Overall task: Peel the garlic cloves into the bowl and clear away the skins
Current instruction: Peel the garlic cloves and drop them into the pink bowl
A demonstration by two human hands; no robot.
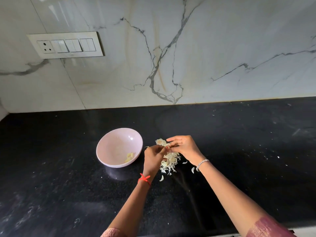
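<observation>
Where the hands meet: just right of the pink bowl (pixel 119 129), above the skins (pixel 171 162) on the black tabletop (pixel 68 168).
Left hand (pixel 153 159): fingers curled, pinching the garlic piece (pixel 161 142).
Right hand (pixel 185 147): fingers pinch the same piece.
Garlic piece: pale, papery; axis cannot be told.
Peeled cloves (pixel 129 157): pale yellow, in the bowl's near-right side, lying slantwise.
Skins: whitish curls, heap stretched far-to-near.
</observation>
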